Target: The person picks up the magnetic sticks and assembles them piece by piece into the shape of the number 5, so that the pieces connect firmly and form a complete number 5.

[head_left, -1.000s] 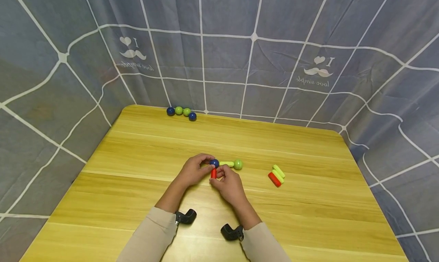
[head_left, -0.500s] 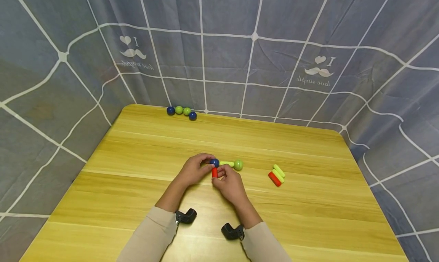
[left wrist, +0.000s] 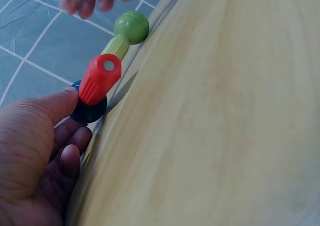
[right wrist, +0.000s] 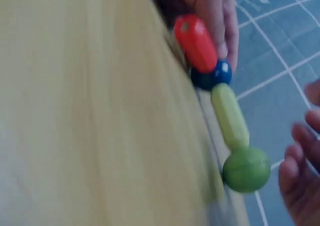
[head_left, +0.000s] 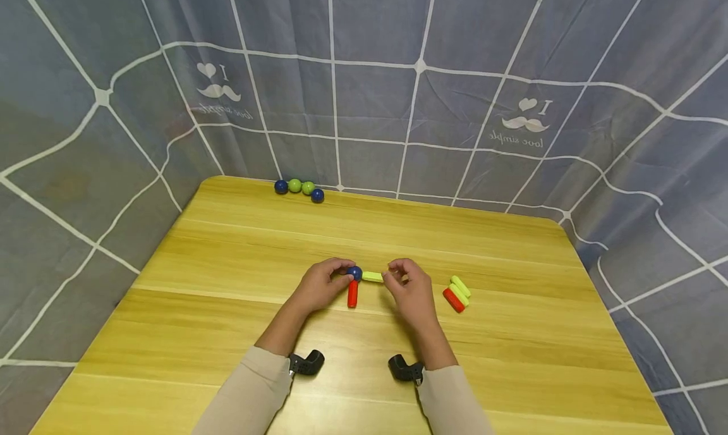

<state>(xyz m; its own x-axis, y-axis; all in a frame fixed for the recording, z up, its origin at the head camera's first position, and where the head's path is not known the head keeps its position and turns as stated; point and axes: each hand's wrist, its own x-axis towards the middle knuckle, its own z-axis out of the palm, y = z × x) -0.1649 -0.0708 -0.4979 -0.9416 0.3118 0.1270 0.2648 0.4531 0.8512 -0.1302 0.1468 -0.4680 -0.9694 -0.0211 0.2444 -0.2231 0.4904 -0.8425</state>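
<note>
My left hand [head_left: 321, 285] pinches a blue ball [head_left: 355, 272] between thumb and fingers at the middle of the table. From that ball a red magnetic rod [head_left: 352, 294] points toward me, a silver disc [left wrist: 109, 65] showing in its end. A yellow-green rod [head_left: 372, 276] runs from the ball to the right and meets a green ball [right wrist: 247, 169], which the right hand hides in the head view. My right hand [head_left: 411, 291] is beside that green ball, its fingers loosely bent and holding nothing; the right wrist view shows a gap between them.
To the right lie two yellow-green rods [head_left: 460, 287] and a red rod [head_left: 453, 300], side by side. Several blue and green balls [head_left: 294, 186] line the back left edge of the wooden table [head_left: 512, 359]. A grey curtain [head_left: 375, 100] with white lines hangs behind.
My right hand has let go of the red rod and moved right to the green ball. The left hand still holds the blue ball in place.
</note>
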